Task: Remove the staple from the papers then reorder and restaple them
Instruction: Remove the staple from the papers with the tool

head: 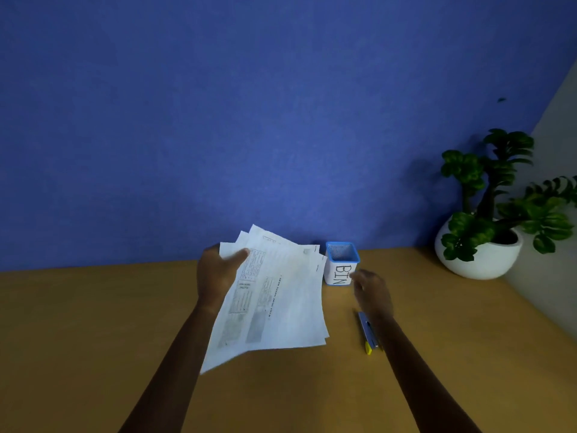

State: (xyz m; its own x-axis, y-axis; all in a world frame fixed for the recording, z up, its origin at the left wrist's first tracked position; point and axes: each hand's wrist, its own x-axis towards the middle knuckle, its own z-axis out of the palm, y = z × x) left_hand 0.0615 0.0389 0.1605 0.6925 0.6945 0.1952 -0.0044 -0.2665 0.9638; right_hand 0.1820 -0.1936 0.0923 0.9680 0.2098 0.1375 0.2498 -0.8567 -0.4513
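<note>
My left hand (218, 273) grips a fanned set of white printed papers (281, 304) by their upper left edge, held tilted above the wooden desk (93, 339). My right hand (371, 292) hovers just in front of a small white container with a blue rim marked "BIN" (342, 264), fingers bunched near its label; whether it pinches anything is too small to tell. A blue and yellow stapler (368, 334) lies on the desk under my right wrist, partly hidden by the forearm.
A white pot with a green plant (480, 245) stands at the back right corner. A blue wall (249, 120) rises directly behind the desk, and a grey wall (555, 214) borders the right side.
</note>
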